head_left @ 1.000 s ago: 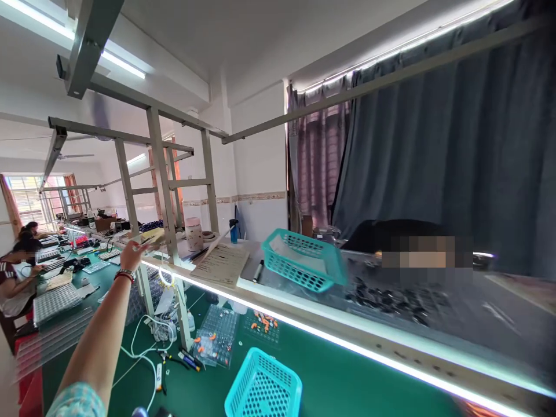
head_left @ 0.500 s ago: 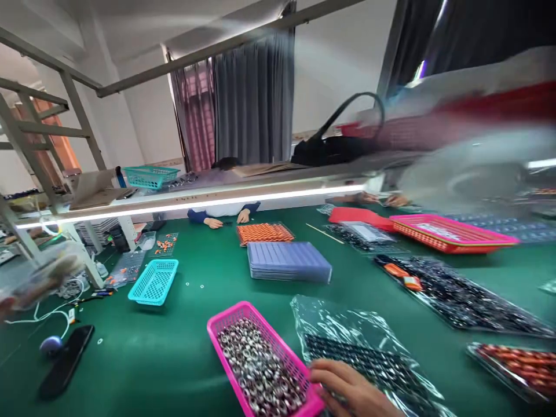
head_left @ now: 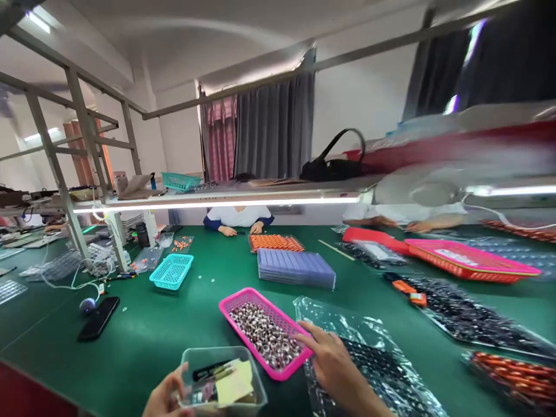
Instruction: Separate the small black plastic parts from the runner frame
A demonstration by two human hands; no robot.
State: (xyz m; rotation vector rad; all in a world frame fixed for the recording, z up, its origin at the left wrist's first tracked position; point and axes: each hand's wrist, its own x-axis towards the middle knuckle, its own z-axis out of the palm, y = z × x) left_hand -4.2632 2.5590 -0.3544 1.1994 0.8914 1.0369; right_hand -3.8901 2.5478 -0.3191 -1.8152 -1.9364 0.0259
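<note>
The left hand [head_left: 167,397] curls its fingers around the left side of a clear plastic container [head_left: 217,351] holding yellow sticky notes [head_left: 234,383] and pens. The right hand [head_left: 332,362], fingers slightly spread, reaches over the right edge of a pink basket [head_left: 283,375] of small metallic rings [head_left: 260,333] on the green table [head_left: 152,336]; I cannot tell whether it grips.

The green table [head_left: 160,376] carries a pink basket [head_left: 292,373] near its middle. From this basket, the plastic trays [head_left: 296,269] lie at 1 o'clock, an orange pack [head_left: 276,243] at 12, a turquoise basket [head_left: 167,284] at 10 and a black phone [head_left: 99,318] at 9. A clear bag [head_left: 325,308] lies at 4 o'clock, and the red basket [head_left: 473,269] at 2.
</note>
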